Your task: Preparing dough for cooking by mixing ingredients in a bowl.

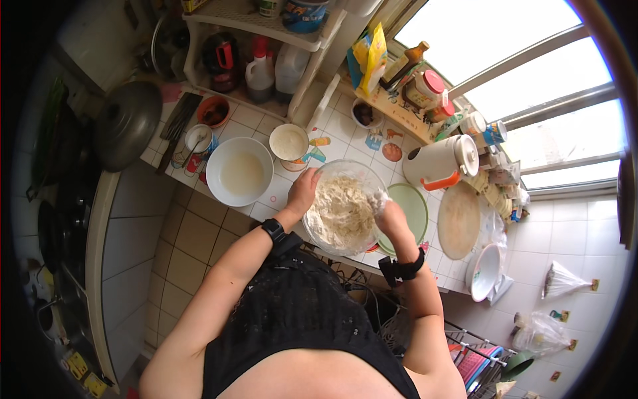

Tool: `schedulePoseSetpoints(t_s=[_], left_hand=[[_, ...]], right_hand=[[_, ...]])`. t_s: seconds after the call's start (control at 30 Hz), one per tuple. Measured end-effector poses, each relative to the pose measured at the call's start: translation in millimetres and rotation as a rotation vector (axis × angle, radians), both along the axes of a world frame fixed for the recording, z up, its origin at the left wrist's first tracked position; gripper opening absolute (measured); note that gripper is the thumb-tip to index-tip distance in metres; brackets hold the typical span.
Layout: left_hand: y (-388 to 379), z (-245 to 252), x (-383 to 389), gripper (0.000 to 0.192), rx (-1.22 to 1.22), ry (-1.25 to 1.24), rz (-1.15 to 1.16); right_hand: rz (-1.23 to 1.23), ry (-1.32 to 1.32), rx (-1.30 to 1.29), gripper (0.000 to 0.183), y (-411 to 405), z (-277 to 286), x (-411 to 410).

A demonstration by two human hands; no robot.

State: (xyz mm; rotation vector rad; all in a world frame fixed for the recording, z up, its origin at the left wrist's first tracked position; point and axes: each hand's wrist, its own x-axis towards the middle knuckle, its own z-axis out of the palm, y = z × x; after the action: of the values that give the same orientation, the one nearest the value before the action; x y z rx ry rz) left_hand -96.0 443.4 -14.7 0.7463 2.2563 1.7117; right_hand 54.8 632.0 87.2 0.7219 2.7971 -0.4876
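A clear mixing bowl (319, 239) stands at the counter's front edge. Inside it lies a shaggy, crumbly flour dough (344, 212), with loose dry flour at the left. My left hand (302, 192) grips the bowl's left rim. At the right rim is my right hand (391, 217), its fingers caked with flour and curled over the inside; whether they pinch any dough is hidden. Partly under the bowl's right side shows a pale green round board or lid (413, 214). To the left are a white bowl of cloudy liquid (242, 172) and a smaller bowl of flour (289, 142).
A cleaver (174, 127), an orange bowl (213, 110) and a small tub with a spoon (198, 138) sit at the left. Rightward are a white electric appliance (438, 159), a round wooden board (458, 219) and a tilted white bowl (483, 272). Bottles and jars (423, 90) line the windowsill.
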Motion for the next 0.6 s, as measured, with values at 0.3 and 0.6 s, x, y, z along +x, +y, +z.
schedulePoseSetpoints(t_s=[0.3, 0.6], left_hand=[[4, -4, -2, 0.019, 0.017, -0.023, 0.033], [2, -7, 0, 0.021, 0.027, -0.023, 0.026]], right_hand=[[-0.443, 0.314, -0.784, 0.054, -9, -105, -2], [0.022, 0.175, -0.037, 0.042, -110, -39, -5]])
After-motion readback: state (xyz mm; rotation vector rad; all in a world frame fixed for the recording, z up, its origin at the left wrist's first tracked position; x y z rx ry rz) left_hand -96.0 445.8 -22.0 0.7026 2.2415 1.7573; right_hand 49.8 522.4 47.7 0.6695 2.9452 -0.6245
